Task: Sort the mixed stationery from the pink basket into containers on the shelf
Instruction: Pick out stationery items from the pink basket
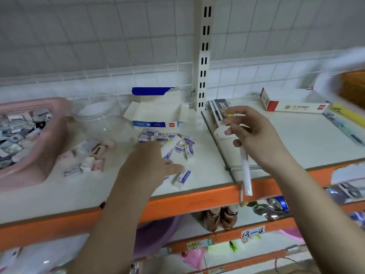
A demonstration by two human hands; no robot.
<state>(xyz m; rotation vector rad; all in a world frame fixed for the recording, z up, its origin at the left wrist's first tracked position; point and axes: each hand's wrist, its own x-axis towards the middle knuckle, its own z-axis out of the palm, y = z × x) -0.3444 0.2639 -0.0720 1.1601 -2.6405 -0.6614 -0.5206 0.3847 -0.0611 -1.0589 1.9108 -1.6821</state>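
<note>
The right hand (pixel 254 135) pinches a white pen (pixel 245 171) overhanging the shelf (pixel 207 192) edge, risking a drop, while the left hand (pixel 152 163), fingers spread, could scatter erasers (pixel 169 141) at its 12 o'clock.

So the shelf (pixel 207 171) is a white board with an orange front edge, split by a thin wire divider (pixel 219 143). Left part: a pink basket (pixel 49 155) full of mixed bits at the far left, a clear plastic jar (pixel 98 115) beside it, a small pile of pinkish pieces (pixel 88 157) in front of the jar, an open white-and-blue carton (pixel 158 115) further back, and blue-and-white erasers (pixel 177 143) scattered before it. Right part: a dark pen box (pixel 217 109) by the divider and a long red-and-white box (pixel 292 106) at the back.
</note>
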